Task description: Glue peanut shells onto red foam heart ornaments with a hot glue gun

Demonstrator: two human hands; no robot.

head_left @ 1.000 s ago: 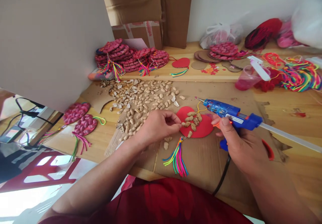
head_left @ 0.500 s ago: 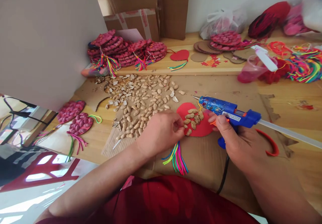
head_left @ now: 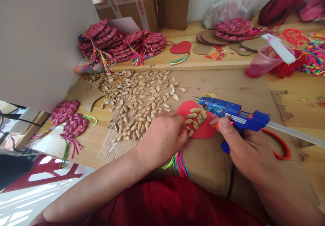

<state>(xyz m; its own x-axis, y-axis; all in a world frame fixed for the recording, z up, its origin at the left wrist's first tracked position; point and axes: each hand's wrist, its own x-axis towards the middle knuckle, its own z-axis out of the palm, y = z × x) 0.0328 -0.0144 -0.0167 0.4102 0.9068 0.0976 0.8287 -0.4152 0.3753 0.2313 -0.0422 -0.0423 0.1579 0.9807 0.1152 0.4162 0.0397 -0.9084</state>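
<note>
Red heart [head_left: 206,130] carries few peanut shells [head_left: 196,118], mostly bare; left hand [head_left: 162,136] pinches one at its edge, right hand [head_left: 245,148] fist-closed around glue gun [head_left: 228,110].

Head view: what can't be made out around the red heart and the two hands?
- Head view: the left hand hides its own fingertips; whether they pinch anything is unseen.
- The right hand covers the grip of the glue gun.
- The glue stick is cut off by the right edge.

Hidden under left hand [head_left: 162,136]: corner of red heart [head_left: 207,129], top of tassel [head_left: 180,161]; glue stick [head_left: 297,135] cut by right edge
</note>
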